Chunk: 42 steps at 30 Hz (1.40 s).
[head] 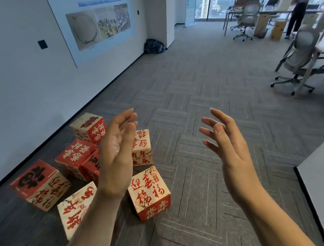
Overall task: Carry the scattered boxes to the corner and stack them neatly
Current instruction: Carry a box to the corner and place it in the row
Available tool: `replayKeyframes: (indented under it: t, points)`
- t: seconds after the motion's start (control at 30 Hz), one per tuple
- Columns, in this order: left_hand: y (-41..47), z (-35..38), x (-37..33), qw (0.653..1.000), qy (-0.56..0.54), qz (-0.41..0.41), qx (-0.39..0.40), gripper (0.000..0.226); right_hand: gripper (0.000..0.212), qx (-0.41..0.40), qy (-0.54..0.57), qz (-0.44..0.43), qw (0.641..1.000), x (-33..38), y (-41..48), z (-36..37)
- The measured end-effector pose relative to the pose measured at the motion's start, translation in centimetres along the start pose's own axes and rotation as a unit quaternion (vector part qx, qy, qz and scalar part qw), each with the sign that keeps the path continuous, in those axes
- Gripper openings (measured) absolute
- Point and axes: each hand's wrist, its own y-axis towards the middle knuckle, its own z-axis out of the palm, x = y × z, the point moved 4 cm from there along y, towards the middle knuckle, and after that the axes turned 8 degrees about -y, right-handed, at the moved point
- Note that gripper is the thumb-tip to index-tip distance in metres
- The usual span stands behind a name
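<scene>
- Since no box is lifted or stacked yet, the step in hand reads as the first pick-up; the task has barely begun.
- Carpet (193,85): grey, laid in a herringbone pattern; a white wall (18,85) runs along its left edge.
- Corner (147,27): likeliest target is the far end, where that wall meets a pillar. A black bag (154,45) lies there, well apart from the boxes.
- Boxes (40,185): seven counted, red and cream with brush lettering, loose on the carpet near the wall. Several are tilted or touching.
- Nearest box (149,193): stands alone, just beside the left wrist.
- Left hand (117,151): raised over the cluster, palm turned inward, fingers straight, holding nothing.
- Right hand (229,148): raised over bare carpet, fingers spread and slightly bent, empty.
- Next move calls for lowering both palms onto opposite faces of one box — the nearest is the freest — then pressing in and lifting level.
</scene>
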Motion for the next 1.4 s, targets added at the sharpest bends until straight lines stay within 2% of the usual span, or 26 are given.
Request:
replayKeyframes:
  t: [0.17, 0.3, 0.43, 0.53, 0.73, 0.9, 1.03, 1.13, 1.23, 1.4]
  points:
    - [10.2, 5.6, 3.7, 0.998, 0.058, 0.008, -0.032, 0.05, 0.069, 0.03, 0.003, 0.005, 1.0, -2.6, 13.7, -1.6]
    - [17.0, 7.3, 7.1, 0.996, 0.072, -0.005, -0.056, 0.054, 0.073, 0.073, 0.0, -0.009, 0.997, -4.3, 22.7, -0.4]
    - [23.6, 7.3, 13.2, 0.99, 0.094, -0.041, -0.098, 0.066, 0.083, 0.107, -0.006, -0.004, 0.994, -8.1, 31.7, 2.1]
    - [28.5, 6.9, 19.1, 0.985, 0.096, -0.065, -0.128, 0.058, 0.087, 0.13, -0.026, 0.001, 0.991, -11.5, 37.6, 4.3]
    - [38.5, 7.8, 27.5, 0.974, 0.09, -0.101, -0.18, 0.052, 0.085, 0.182, -0.039, 0.021, 0.982, -16.0, 49.5, 8.3]
    - [44.5, 6.9, 31.7, 0.964, 0.137, -0.119, -0.193, 0.062, 0.074, 0.216, -0.033, 0.045, 0.975, -20.0, 56.7, 13.3]
    - [48.0, 4.2, 37.4, 0.936, 0.175, -0.159, -0.26, 0.068, 0.057, 0.27, -0.029, 0.076, 0.959, -25.8, 62.8, 20.2]
    - [49.8, 2.6, 43.2, 0.913, 0.19, -0.195, -0.303, 0.067, 0.058, 0.311, -0.028, 0.085, 0.946, -31.3, 66.2, 25.6]
    - [51.3, 1.3, 50.2, 0.899, 0.192, -0.251, -0.304, 0.066, 0.061, 0.335, -0.024, 0.112, 0.935, -37.1, 68.3, 30.1]
    - [51.2, -2.1, 63.1, 0.877, 0.16, -0.334, -0.307, 0.065, 0.051, 0.368, -0.054, 0.147, 0.916, -47.9, 69.5, 36.9]
